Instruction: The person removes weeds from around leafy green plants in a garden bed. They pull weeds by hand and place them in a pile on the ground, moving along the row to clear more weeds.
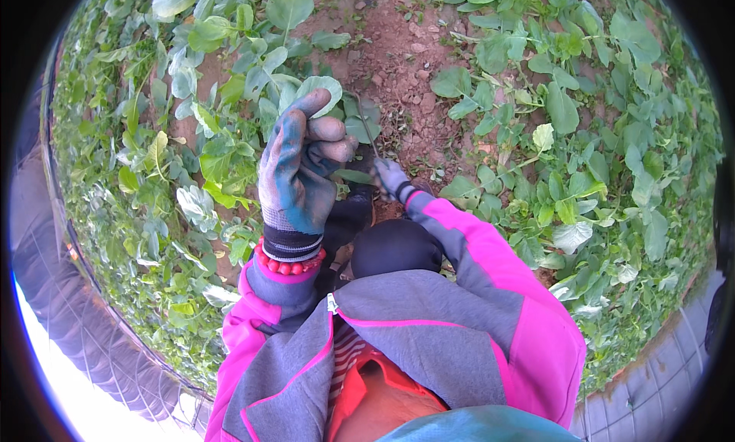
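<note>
My left hand (301, 172) is raised at the centre-left, in a soiled grey-and-blue coated work glove. Its fingers are partly curled and apart, and nothing shows in its grip. Broad green leaves of a leafy crop (318, 94) lie just beyond its fingertips. Lower and farther off, my gloved right hand (391, 178) is closed around the near end of a slender, dark hand tool (366, 123). The tool's shaft runs up and left to a bent end among the leaves; the type of tool cannot be made out. A single leaf (353, 176) lies between the hands.
A strip of bare reddish soil (405, 57) with clods and small weeds runs ahead between dense leafy rows (574, 97) on both sides. My dark-clothed knee (396, 248) is bent below my hands. Dark sheeting with wire (86, 304) borders the bed at left.
</note>
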